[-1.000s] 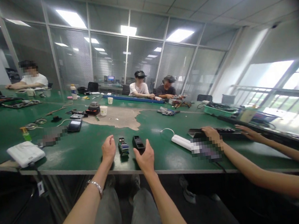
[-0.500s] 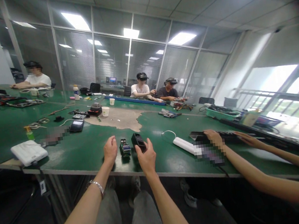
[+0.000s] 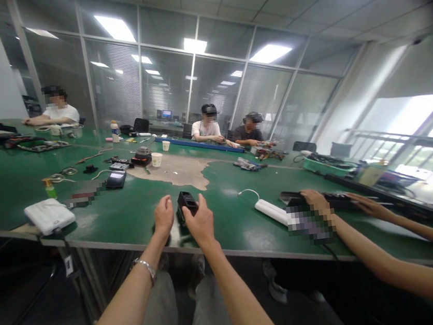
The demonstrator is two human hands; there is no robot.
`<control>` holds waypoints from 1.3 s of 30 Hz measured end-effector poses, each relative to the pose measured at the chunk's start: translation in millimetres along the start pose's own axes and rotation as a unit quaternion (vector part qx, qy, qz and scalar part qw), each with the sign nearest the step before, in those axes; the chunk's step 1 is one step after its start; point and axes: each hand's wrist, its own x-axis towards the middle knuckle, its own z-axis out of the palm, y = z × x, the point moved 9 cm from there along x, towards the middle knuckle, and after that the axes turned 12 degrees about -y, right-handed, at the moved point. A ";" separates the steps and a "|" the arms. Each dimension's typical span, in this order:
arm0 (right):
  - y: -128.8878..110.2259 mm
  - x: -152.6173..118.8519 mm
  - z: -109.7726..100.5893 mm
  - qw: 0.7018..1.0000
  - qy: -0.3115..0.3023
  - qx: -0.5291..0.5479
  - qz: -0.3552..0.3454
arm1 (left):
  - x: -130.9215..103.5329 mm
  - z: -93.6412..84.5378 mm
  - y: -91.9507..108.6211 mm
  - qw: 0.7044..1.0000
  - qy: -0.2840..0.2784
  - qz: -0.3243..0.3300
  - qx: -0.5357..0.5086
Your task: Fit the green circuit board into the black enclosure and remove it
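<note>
My right hand [image 3: 202, 220] grips a black rectangular casing [image 3: 186, 201] between thumb and fingers, above the green table [image 3: 243, 227] near its front edge. The casing now hides most of the small circuit board; only dark parts show beneath it. To the left of the casing, my left hand [image 3: 163, 215] is raised with its fingers curled together. Whether anything small is between those fingers cannot be made out. A silver bracelet is on my left wrist.
A white box [image 3: 49, 216] lies at the left, near a green bottle [image 3: 49, 188]. Paper cups [image 3: 157, 159] stand farther back. A white power strip [image 3: 271, 212] lies at the right, beside another person's hands [image 3: 317, 203]. Several people sit around the table.
My right hand has moved left with the black casing, which has come over the circuit board. My left hand stays beside it. The whole view has shifted slightly.
</note>
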 end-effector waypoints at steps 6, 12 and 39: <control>-4.0 -5.4 9.9 0.997 -0.036 -0.064 0.003 | -0.2 0.2 -1.2 1.000 0.003 0.004 -0.011; 2.4 -15.3 17.5 0.994 -0.067 -0.081 0.014 | 0.2 1.0 -0.3 1.000 -0.001 -0.002 -0.009; 1.4 -3.4 7.5 0.997 -0.026 -0.054 0.058 | 2.3 4.5 -0.9 1.000 -0.009 0.004 -0.019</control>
